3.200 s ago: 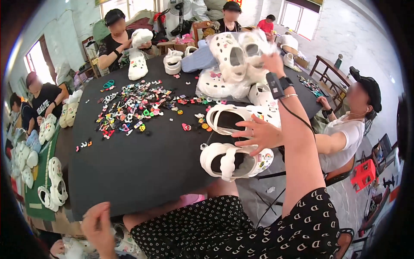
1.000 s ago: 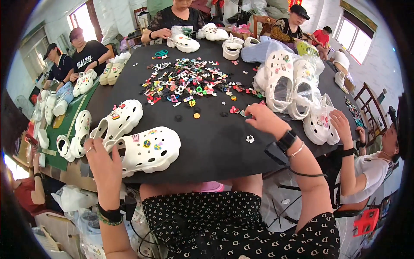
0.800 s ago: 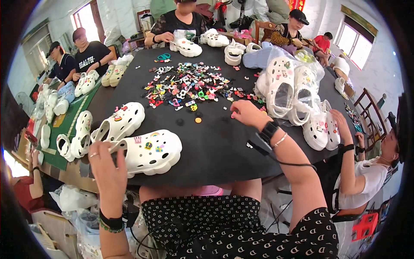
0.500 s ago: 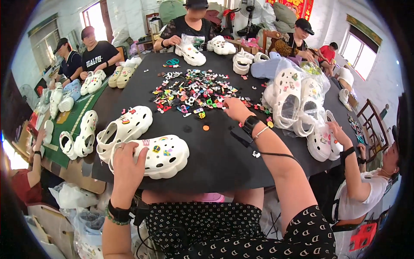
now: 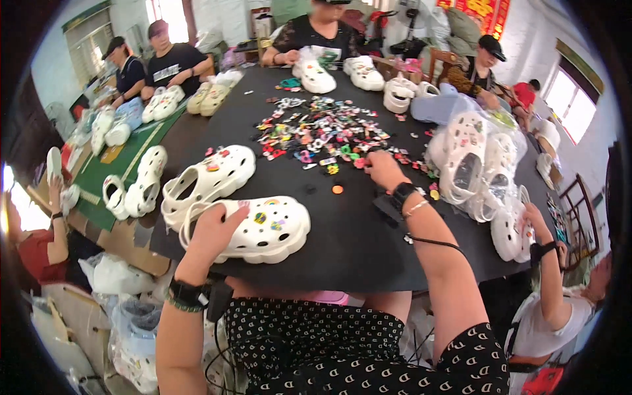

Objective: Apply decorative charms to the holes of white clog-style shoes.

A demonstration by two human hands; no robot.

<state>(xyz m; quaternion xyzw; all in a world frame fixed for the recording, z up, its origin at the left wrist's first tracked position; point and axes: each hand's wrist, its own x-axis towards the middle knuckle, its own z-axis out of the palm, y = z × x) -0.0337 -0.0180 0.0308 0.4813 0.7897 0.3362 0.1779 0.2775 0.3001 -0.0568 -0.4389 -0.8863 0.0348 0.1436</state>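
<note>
My left hand (image 5: 217, 232) grips the nearer white clog (image 5: 283, 247) across its foot opening, with fingertips at a pink charm. That clog lies on the black table, toe to the right, bearing several colourful charms, including a rainbow one. Behind it, touching or nearly so, sits a second white clog (image 5: 227, 172) with a few charms. My right hand (image 5: 387, 172) reaches to the near edge of a heap of loose shoe charms (image 5: 322, 131). Its fingers are bent together among them; what they hold is hidden. An orange round charm (image 5: 338, 189) lies apart from the heap.
Bagged white clogs (image 5: 471, 158) are piled at the right, beside another person's hand (image 5: 538, 220) on a clog. More clogs (image 5: 146, 183) stand on a green mat (image 5: 99, 210) at left. Several people sit around the tables. A cable (image 5: 438, 243) hangs from my right wrist.
The whole view has shifted, moving the table scene slightly right and up. My left hand has slid along the clog toward the pink charm. My right hand stays at the heap's near edge.
</note>
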